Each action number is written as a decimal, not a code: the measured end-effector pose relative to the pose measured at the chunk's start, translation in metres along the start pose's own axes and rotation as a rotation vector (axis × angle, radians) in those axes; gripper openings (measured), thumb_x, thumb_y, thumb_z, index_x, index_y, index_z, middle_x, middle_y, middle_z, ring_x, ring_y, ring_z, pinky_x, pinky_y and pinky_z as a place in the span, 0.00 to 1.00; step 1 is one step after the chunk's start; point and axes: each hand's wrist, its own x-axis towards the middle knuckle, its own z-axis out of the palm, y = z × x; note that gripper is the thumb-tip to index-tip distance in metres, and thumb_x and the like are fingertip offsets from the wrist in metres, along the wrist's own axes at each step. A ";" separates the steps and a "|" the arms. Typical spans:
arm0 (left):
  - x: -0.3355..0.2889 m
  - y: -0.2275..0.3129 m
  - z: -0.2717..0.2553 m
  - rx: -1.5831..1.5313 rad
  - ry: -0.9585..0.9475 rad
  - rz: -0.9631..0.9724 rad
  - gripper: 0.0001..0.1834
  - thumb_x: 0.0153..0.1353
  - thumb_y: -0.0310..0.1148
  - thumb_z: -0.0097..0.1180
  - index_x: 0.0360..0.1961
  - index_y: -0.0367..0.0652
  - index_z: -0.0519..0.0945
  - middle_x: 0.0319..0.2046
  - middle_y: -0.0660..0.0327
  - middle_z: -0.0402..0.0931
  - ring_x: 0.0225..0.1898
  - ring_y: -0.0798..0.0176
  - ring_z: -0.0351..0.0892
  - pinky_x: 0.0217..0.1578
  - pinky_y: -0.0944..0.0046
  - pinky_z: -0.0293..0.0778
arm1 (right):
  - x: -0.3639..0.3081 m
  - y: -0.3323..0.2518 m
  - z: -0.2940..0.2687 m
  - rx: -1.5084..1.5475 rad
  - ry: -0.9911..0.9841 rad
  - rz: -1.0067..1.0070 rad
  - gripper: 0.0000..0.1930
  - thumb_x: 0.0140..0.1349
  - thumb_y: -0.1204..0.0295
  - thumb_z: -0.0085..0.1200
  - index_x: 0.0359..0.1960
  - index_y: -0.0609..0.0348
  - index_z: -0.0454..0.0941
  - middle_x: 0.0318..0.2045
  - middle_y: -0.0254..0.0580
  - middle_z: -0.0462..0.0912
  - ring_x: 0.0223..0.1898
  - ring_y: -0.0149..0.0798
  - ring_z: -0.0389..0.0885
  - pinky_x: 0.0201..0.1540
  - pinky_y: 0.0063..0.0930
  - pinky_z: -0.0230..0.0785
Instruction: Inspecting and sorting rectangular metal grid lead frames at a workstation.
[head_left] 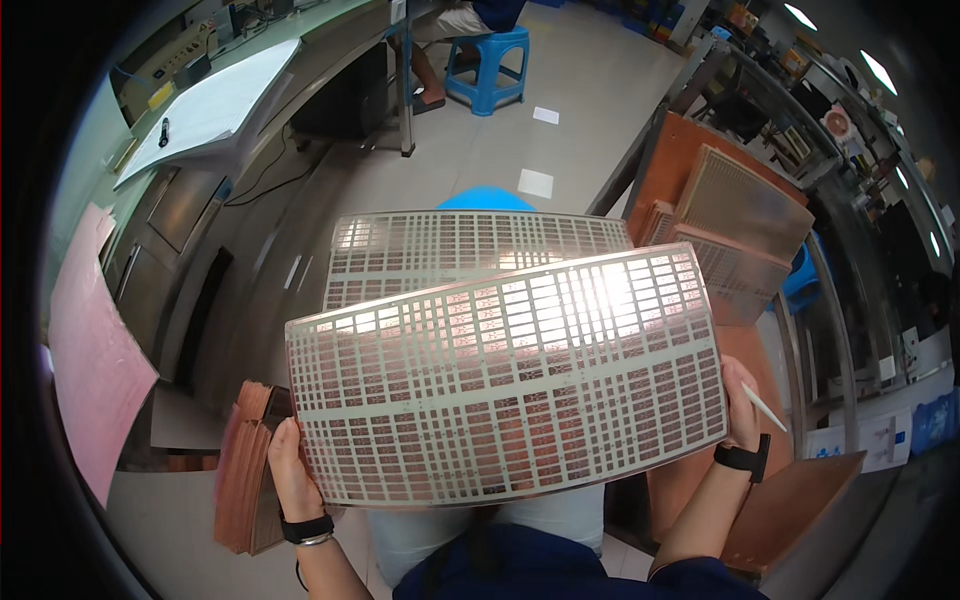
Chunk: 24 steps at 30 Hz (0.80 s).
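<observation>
A large rectangular circuit board panel, with a grid of small copper-coloured patterns on pale green, is held up tilted above my lap. My left hand grips its lower left edge. My right hand is closed on the right edge, and a slim white pen-like stick juts out from that hand. Light glares off the panel's upper right part. Behind it lies a second, similar panel, its near part hidden by the held one. A blue stool shows just beyond that second panel.
Left of me stands a stack of copper-coloured boards, near a pink sheet. More panels lean on an orange-brown board at right. A workbench holds papers. Farther off, a person sits on a blue stool.
</observation>
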 end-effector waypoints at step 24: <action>0.013 -0.017 -0.007 0.250 0.042 -0.004 0.12 0.66 0.36 0.46 0.36 0.37 0.74 0.32 0.64 0.77 0.30 0.74 0.74 0.33 0.73 0.70 | -0.008 -0.022 0.015 0.006 0.033 0.032 0.15 0.65 0.65 0.47 0.41 0.66 0.75 0.35 0.38 0.79 0.36 0.27 0.75 0.41 0.19 0.67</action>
